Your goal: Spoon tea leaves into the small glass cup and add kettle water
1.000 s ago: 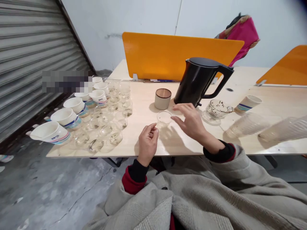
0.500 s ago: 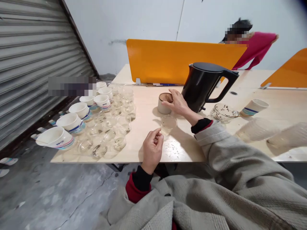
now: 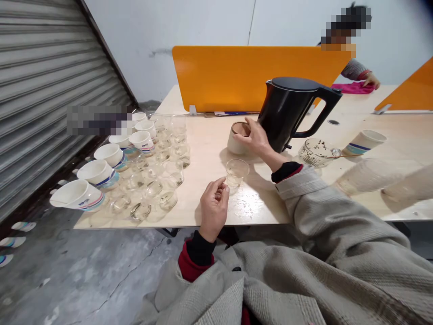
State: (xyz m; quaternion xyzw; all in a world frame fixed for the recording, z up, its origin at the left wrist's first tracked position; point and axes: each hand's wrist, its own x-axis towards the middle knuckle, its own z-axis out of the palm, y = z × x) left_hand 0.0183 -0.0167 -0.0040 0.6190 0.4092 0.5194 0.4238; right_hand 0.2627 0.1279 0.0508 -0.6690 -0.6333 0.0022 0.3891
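Note:
My right hand (image 3: 256, 139) is wrapped over a small pale ceramic cup (image 3: 236, 144) with a dark rim and brownish inside; thumb and fingers grip its upper edge. Just in front, a clear plastic cup (image 3: 237, 174) stands upright on the light wooden table. To its left is my left hand (image 3: 214, 203), fingers curled in, with nothing visible in them. Its fingertips are close to the plastic cup's side; whether they touch it I cannot tell. Behind my right hand stands a black electric kettle (image 3: 287, 113). Water drops lie on the table below the plastic cup.
Several clear cups with dark bits (image 3: 154, 187) and several white paper cups (image 3: 78, 195) stand in rows at left. At right are a glass bowl (image 3: 314, 151) with a spoon, a tipped paper cup (image 3: 365, 142) and stacked plastic cups (image 3: 370, 176). An orange divider (image 3: 219, 79) separates another person.
My right hand has closed from resting at the ceramic cup's rim to gripping it. My left hand stays beside the plastic cup. The other person has lowered a pink cloth onto the table.

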